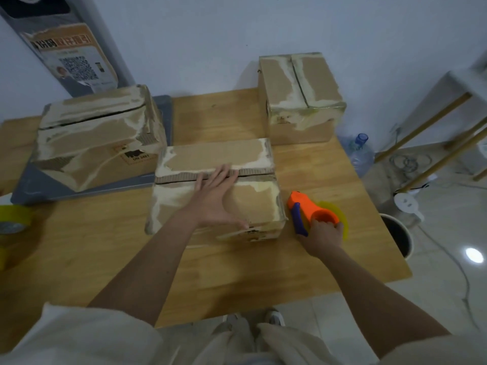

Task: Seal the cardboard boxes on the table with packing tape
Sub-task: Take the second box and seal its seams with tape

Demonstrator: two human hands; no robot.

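Note:
A worn cardboard box (261,204) sits in the middle of the wooden table (105,246), its two top flaps meeting at a seam. My left hand (216,196) lies flat on the near flap, fingers spread and reaching the seam. Just right of the box, my right hand (322,233) grips an orange tape dispenser (307,206) with a blue blade arm and a yellow tape roll, resting on the table. A larger battered box (97,143) stands at the back left. A third box (300,98) stands at the back right, its top seam unsealed.
A yellow tape roll (14,219) lies at the table's left edge. The left box rests on a grey board (34,191). Off the right table edge are a water jug (361,154), a dark bin (398,235), cables and a white frame.

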